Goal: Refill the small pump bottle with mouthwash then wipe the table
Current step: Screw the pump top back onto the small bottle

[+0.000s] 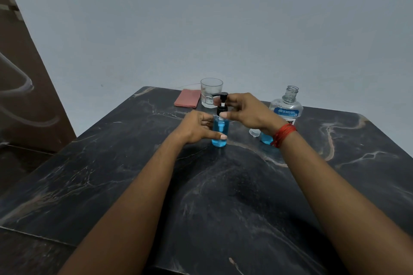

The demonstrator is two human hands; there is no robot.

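Nearest the camera, bare forearms reach over the dark desk point(223, 196) toward 12 o'clock. The left hand point(196, 128) grips the upright small pump bottle point(220, 133), full of blue mouthwash, at desk centre. The right hand point(245, 110) pinches the black pump head point(222, 105) directly above, on the bottle's vertical axis, probably screwing it on.

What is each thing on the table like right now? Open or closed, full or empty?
small pump bottle: upright, full of blue liquid, black pump head at its neck
mouthwash bottle: upright, cap off, blue liquid low
cap: off, lying on the table
glass: upright, looks empty
pink cloth: folded flat, untouched
left hand: gripping the bottle's body
right hand: pinching the pump collar
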